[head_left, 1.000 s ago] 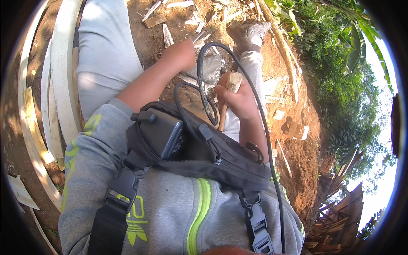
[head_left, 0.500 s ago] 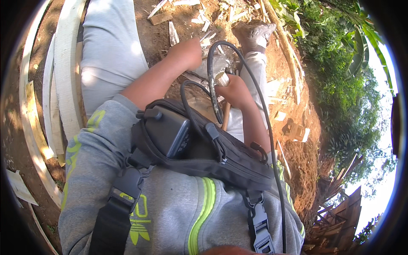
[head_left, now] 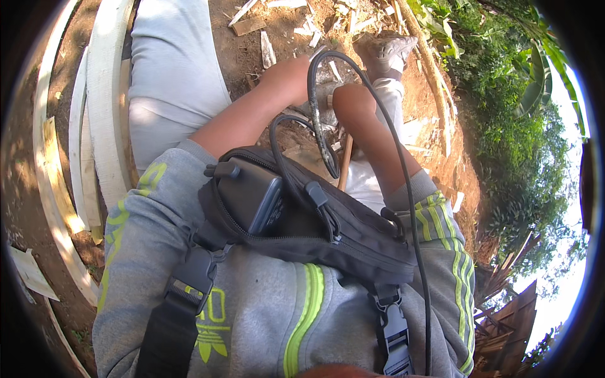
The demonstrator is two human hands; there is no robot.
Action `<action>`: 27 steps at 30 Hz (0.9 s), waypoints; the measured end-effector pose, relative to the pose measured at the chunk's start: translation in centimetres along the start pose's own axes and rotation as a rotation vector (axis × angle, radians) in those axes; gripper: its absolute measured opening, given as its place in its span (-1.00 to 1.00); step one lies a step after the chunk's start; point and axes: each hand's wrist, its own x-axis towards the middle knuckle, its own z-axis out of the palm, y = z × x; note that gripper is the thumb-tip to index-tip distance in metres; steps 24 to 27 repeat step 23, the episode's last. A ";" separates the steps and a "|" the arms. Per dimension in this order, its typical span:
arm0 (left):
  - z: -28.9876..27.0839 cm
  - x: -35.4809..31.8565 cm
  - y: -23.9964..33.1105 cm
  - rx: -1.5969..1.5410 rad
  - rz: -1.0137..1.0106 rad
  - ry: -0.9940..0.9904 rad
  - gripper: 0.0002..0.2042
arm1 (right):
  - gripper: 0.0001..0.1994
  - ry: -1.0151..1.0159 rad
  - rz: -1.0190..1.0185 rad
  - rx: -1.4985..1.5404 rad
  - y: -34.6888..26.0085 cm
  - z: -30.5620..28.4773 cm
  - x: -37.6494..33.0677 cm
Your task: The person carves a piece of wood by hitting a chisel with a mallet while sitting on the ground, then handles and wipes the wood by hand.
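The person bends low over the dirt ground (head_left: 252,50). The left hand (head_left: 287,79) rests down among wood scraps (head_left: 268,50), and I cannot tell what it grips. The right hand (head_left: 353,104) is closed around a wooden handle (head_left: 344,165), which stands between the 2 forearms, just behind a black cable (head_left: 321,135).

Head-worn fisheye, steeply downward, perhaps tilted, close over chest.
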 end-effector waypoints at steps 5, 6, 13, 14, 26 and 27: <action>-1.6 -1.3 1.3 -0.008 0.025 -0.007 -0.60 | -0.83 -0.025 0.054 -0.004 -2.4 -0.2 -0.5; -1.9 -1.8 1.6 -0.009 0.032 -0.021 -0.59 | -0.83 -0.046 0.035 0.003 -1.6 0.0 -0.3; -1.4 -1.9 1.1 -0.042 -0.002 0.058 -0.60 | -0.76 -0.144 0.060 0.007 -2.1 -0.4 -1.4; -2.4 -2.0 1.5 -0.072 -0.012 0.043 -0.60 | -0.73 -0.141 0.016 0.020 -2.1 -1.8 -2.8; -0.5 0.2 0.4 0.040 -0.019 0.019 -0.45 | -0.44 0.110 -0.114 0.830 5.5 3.3 -5.6; -0.5 0.2 0.4 0.040 -0.019 0.019 -0.45 | -0.44 0.110 -0.114 0.830 5.5 3.3 -5.6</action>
